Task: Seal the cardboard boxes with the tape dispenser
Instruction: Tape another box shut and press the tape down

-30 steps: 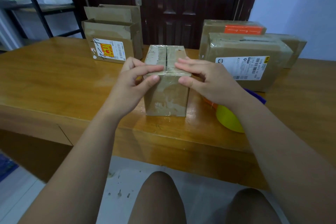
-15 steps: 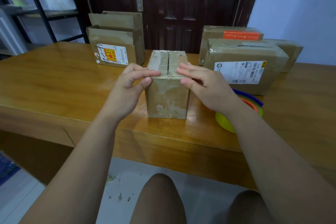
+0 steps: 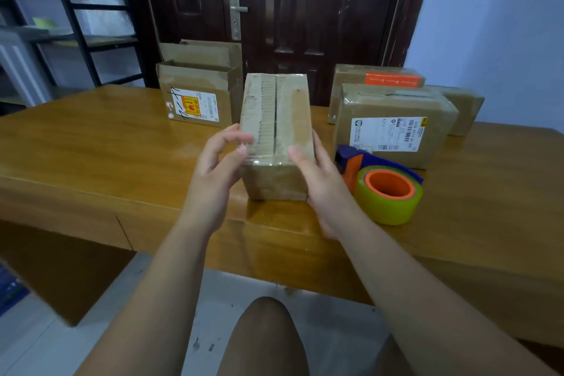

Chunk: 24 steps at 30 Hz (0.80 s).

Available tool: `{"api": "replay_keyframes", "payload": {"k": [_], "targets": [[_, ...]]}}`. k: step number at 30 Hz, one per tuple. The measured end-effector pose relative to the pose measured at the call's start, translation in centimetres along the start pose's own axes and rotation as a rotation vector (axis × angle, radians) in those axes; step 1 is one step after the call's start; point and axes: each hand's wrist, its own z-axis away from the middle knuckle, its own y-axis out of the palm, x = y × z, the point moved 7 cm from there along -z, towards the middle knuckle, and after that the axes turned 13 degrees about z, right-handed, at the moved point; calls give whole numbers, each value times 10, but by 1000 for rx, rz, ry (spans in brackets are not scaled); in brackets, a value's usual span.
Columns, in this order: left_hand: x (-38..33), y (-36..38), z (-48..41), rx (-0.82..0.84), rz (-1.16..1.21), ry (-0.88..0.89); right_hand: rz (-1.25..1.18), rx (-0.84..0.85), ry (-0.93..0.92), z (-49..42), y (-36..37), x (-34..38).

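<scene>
A small cardboard box (image 3: 276, 119) stands upright near the front edge of the wooden table (image 3: 106, 146), its top flaps shut with clear tape over the near edge. My left hand (image 3: 218, 168) holds its upper left corner, fingers curled on the left edge and thumb at the front. At the right side my right hand (image 3: 320, 180) grips it, thumb on top and fingers down the side. The tape dispenser (image 3: 384, 183), blue and orange with a yellowish tape roll, lies on the table just right of my right hand, untouched.
An open box with a yellow label (image 3: 195, 94) stands at the back left. A taped box with a white label (image 3: 390, 131) sits at the right, with two more boxes (image 3: 378, 76) (image 3: 464, 107) behind it. A dark door (image 3: 290, 9) and a shelf (image 3: 76, 24) lie beyond.
Both hands have slid off the box's top front edge to its left and right sides. My right forearm moved away, so the tape dispenser is now fully in sight.
</scene>
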Motion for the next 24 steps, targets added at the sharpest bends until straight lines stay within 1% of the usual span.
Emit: {"api": "replay_keyframes", "payload": {"k": [1,3,5,6,7,9,11,12,13,15,16,17,18,19,21,24], "targets": [[-5,1,2,-21,-4,13,47,-2,-66,4,2,3],[-13,3,6,-78,-134,21,216,-29,-178,13,5,10],[-23,6,9,-157,-337,42,439,-129,-296,23,4,22],[-27,10,10,-181,-396,56,536,-195,-392,29,3,31],[-29,15,11,-190,-398,65,623,-251,-492,34,3,40],[-29,22,12,-231,-249,51,736,-299,-643,42,2,55],[-25,25,15,-292,-7,22,781,-307,-750,48,-2,63],[-22,27,16,-302,100,10,769,-334,-771,49,-9,67],[-19,29,16,-296,183,-1,703,-368,-739,50,-19,69],[-15,39,17,-241,306,-2,427,-409,-545,47,-46,69],[-13,47,16,-200,361,1,264,-392,-454,45,-57,67],[-11,58,15,-148,416,-2,125,-350,-396,42,-66,65],[-8,70,15,-91,467,-16,35,-301,-368,40,-73,64],[-5,84,14,-35,512,-39,-4,-266,-365,40,-80,65],[0,108,13,53,579,-114,-2,-273,-402,44,-97,67],[7,127,8,98,646,-179,54,-312,-467,57,-129,69]]}}
